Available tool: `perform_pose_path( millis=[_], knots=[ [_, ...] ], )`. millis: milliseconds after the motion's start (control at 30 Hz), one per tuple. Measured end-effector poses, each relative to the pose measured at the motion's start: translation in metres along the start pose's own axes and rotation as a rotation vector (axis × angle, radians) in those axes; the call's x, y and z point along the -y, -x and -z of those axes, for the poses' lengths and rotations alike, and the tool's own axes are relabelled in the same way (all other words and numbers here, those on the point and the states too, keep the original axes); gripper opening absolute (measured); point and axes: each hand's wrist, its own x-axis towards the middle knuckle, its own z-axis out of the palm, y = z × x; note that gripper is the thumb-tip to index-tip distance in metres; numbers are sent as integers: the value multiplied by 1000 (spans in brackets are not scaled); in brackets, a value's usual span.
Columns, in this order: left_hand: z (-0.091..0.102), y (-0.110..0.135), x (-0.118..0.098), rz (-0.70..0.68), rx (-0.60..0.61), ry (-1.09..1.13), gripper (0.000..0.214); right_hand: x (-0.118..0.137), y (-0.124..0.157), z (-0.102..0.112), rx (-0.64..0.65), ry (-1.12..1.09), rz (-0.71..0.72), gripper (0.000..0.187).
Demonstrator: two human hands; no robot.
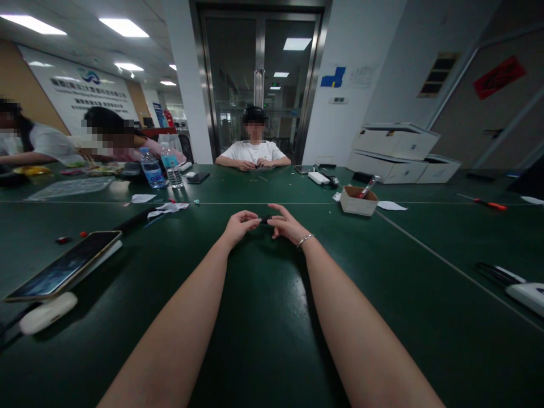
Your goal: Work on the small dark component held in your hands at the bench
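Between my two hands, just above the dark green table (259,317), is a small black object with a pale, metal-looking end (266,219); it is too small to name. My left hand (240,228) pinches its pale end between thumb and fingertips. From the other side, my right hand (289,226) grips the black end with thumb and fingers, its index finger raised and stretched out. A silver bracelet (305,242) circles my right wrist. Both forearms reach forward over the table.
Left lie a phone (63,266), a white rounded case (49,313) and paper scraps (168,208). Water bottles (153,169) stand beyond. A small box (359,201) holding a tool sits right of my hands, a screwdriver (488,204) farther right. A person (255,153) sits opposite; others sit left.
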Motion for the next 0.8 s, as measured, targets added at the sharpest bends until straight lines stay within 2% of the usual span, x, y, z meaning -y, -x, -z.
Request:
perform_pose_path(
  millis=[100, 133, 233, 267, 333, 433, 567, 600, 667, 733, 767, 800],
  knots=[
    [0, -1, 1, 5, 9, -4, 30, -1, -2, -1, -11, 97, -44, 26],
    [0, -1, 2, 5, 8, -9, 31, -1, -2, -1, -1, 97, -40, 27],
    [0, -1, 2, 3, -1, -9, 32, 0, -1, -1, 1, 9, 7, 56],
    [0, -1, 2, 5, -2, -4, 33, 0, 0, -1, -15, -1, -3, 56],
    [0, 0, 1, 8, -2, 6, 32, 1, 0, -2, -42, 36, -43, 42],
    [0, 1, 0, 16, -4, 16, 30, 0, -1, -2, -23, 105, -50, 32],
    [-1, 1, -1, 35, -14, 34, 29, -2, -1, -1, -40, 17, 15, 58],
    [-1, 1, -1, 36, -13, 36, 28, -3, -2, -1, -57, 16, 4, 56],
    [-1, 1, -1, 35, -9, 33, 28, -3, -3, -1, -73, 73, -52, 35],
    [-1, 1, -2, 35, -8, 31, 27, -2, -2, -1, -34, 106, -43, 26],
    [-1, 2, -2, 35, -10, 31, 26, -2, -1, -1, -14, 78, -17, 32],
    [-1, 1, -1, 36, -12, 29, 26, -1, 0, -1, -11, 28, 21, 47]
  ],
)
